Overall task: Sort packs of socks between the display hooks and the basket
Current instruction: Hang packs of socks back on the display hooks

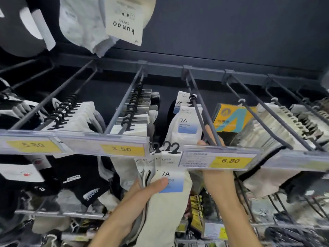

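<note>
My left hand point(144, 191) grips a bundle of several cream sock packs point(167, 207) with "7A" labels and black hanger hooks, held just below the price rail. My right hand point(216, 173) reaches up behind the 6.80 price tag point(230, 160); its fingers curl round the wire display hook point(197, 111) near its front end. Two more "7A" sock packs point(185, 127) hang on that hook, just left of my right fingers. No basket is in view.
Neighbouring hooks hold white and grey sock packs point(135, 113) at left, a yellow and blue box point(229, 120) and packs point(277, 125) at right. Price tags 5.80 point(33, 145) and 3.50 point(122, 149) front the left hooks. Lower rows hold black socks point(76, 182).
</note>
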